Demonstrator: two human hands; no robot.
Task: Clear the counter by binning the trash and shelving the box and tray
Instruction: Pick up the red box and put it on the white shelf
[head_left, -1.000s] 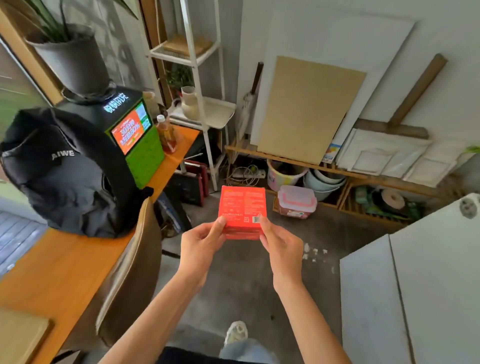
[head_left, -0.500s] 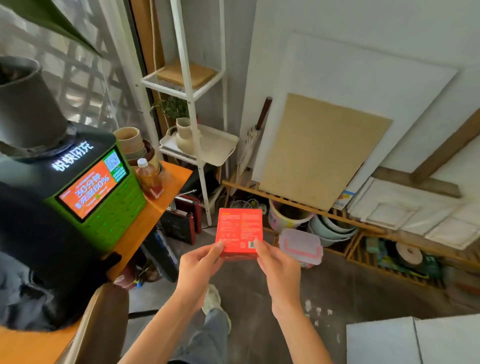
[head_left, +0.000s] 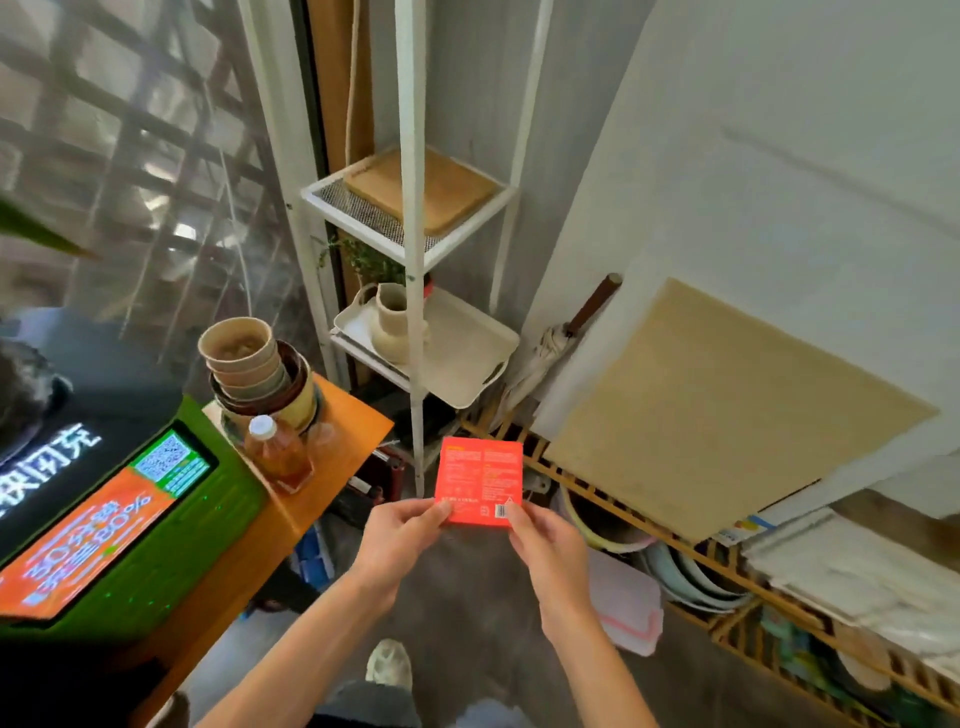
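A flat red box (head_left: 479, 478) with small print and a barcode is held upright in front of me, over the floor. My left hand (head_left: 400, 535) pinches its lower left corner and my right hand (head_left: 545, 545) pinches its lower right corner. Just beyond the box stands a white metal shelf unit (head_left: 413, 218). Its upper mesh shelf carries a wooden board (head_left: 441, 187). The shelf below carries a cream tray (head_left: 467, 353) with a beige vase (head_left: 389, 322) on it.
An orange counter (head_left: 353, 421) at the left bears a green kiosk (head_left: 156, 499), stacked bowls (head_left: 249, 364) and a bottle (head_left: 275, 452). At the right, a low wooden rack (head_left: 701, 561) holds tubs, and boards (head_left: 727, 405) lean on the wall. A lidded container (head_left: 628, 608) lies on the floor.
I have stepped closer to the white shelf unit, which now looms larger and nearer. Both hands keep the same hold on the red box, carried forward towards the shelves.
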